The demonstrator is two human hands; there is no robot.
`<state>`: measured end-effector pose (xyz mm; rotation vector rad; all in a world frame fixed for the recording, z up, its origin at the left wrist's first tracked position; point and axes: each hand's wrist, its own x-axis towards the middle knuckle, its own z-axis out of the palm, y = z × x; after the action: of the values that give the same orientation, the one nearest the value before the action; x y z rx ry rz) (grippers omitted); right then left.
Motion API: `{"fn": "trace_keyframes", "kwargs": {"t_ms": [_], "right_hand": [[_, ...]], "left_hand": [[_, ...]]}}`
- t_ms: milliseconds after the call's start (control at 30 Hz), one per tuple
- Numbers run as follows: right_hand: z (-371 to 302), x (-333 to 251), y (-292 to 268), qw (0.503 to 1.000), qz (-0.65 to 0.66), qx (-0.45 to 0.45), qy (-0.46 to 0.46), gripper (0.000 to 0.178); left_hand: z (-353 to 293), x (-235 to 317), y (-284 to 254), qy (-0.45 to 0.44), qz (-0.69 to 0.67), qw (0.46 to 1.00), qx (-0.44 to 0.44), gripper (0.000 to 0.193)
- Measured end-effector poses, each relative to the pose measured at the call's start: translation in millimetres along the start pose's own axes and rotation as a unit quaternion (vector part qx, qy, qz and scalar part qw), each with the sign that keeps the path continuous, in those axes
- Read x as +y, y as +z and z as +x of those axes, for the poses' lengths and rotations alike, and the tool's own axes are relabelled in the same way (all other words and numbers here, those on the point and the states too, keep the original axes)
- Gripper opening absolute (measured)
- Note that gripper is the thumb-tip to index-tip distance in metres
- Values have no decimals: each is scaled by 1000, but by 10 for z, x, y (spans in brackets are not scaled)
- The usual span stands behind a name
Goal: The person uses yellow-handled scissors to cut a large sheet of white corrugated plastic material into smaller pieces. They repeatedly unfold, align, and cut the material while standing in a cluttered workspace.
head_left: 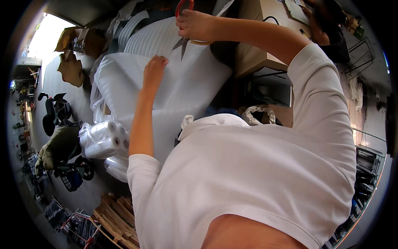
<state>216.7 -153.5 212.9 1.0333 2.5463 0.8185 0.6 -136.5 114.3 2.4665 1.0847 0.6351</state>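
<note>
My right hand [194,25] is wrapped round the red-handled scissors [183,45], whose blades point down toward me and stand apart. Beneath the blades spreads a large white foam sheet [124,81], ridged at its far part and draping down toward my body. My left hand [155,70] is closed at the sheet's middle, left of the blades and nearer to me. Its fingers seem to pinch the foam, though the fingertips are partly hidden. A yellowish ring-shaped thing [201,42] shows just under my right wrist.
At the right stands a light wooden table [253,41], with a person [327,25] beside it. Plastic-wrapped rolls [103,139] sit left of my left forearm. Further left are a cardboard box [87,41] and a scooter [62,145]; wooden pallets [116,218] lie lower left.
</note>
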Motion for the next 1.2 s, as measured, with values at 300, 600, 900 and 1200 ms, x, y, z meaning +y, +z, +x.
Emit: {"fn": "trace_keyframes", "kwargs": {"t_ms": [300, 600, 900, 1200], "right_hand": [[415, -327, -260, 991, -37, -109, -67, 25], [649, -536, -514, 973, -34, -207, -91, 38], [804, -660, -630, 947, 21, -284, -148, 37], [196, -109, -120, 923, 32, -375, 84, 38]], "left_hand": [[-130, 24, -17, -22, -36, 999, -21, 3], [-176, 97, -167, -35, -59, 997, -42, 5], [-262, 76, -81, -26, -70, 996, -55, 8], [-512, -391, 199, 2, 28, 999, -33, 9]]}}
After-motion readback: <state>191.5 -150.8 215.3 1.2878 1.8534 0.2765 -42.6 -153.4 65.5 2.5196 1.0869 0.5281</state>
